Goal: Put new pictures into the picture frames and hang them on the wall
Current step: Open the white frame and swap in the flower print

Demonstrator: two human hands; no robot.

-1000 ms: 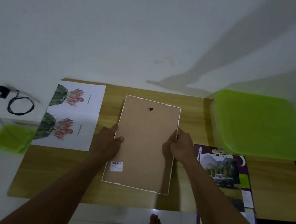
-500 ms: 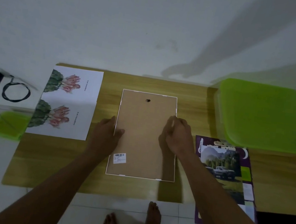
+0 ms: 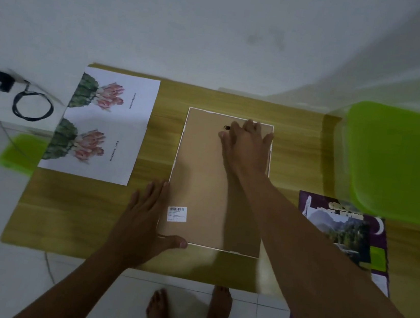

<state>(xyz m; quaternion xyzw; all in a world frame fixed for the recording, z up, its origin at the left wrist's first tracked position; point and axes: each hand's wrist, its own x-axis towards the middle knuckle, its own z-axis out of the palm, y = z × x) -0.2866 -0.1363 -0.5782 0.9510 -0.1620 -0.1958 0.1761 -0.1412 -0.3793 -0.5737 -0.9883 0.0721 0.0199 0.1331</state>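
Observation:
A white picture frame (image 3: 201, 173) lies face down on the wooden table (image 3: 295, 154), its brown backing board up, a barcode sticker near its lower left corner. My left hand (image 3: 142, 219) lies flat against the frame's lower left corner, fingers straight, thumb along the bottom edge. My right hand (image 3: 247, 147) rests spread on the upper right part of the backing, fingers reaching the top edge beside the small dark hanger hook (image 3: 227, 127). A printed sheet with two cactus pictures (image 3: 101, 126) lies left of the frame.
A purple poster with a landscape photo (image 3: 343, 229) lies at the right, partly over the table edge. A green-lidded plastic box (image 3: 400, 162) stands at the back right. A charger with coiled cable (image 3: 24, 102) and a green object (image 3: 23, 150) lie at the left. Bare feet (image 3: 188, 313) stand below.
My right hand has moved from the frame's right edge up to its top right part. My left hand has slid down to the lower left corner.

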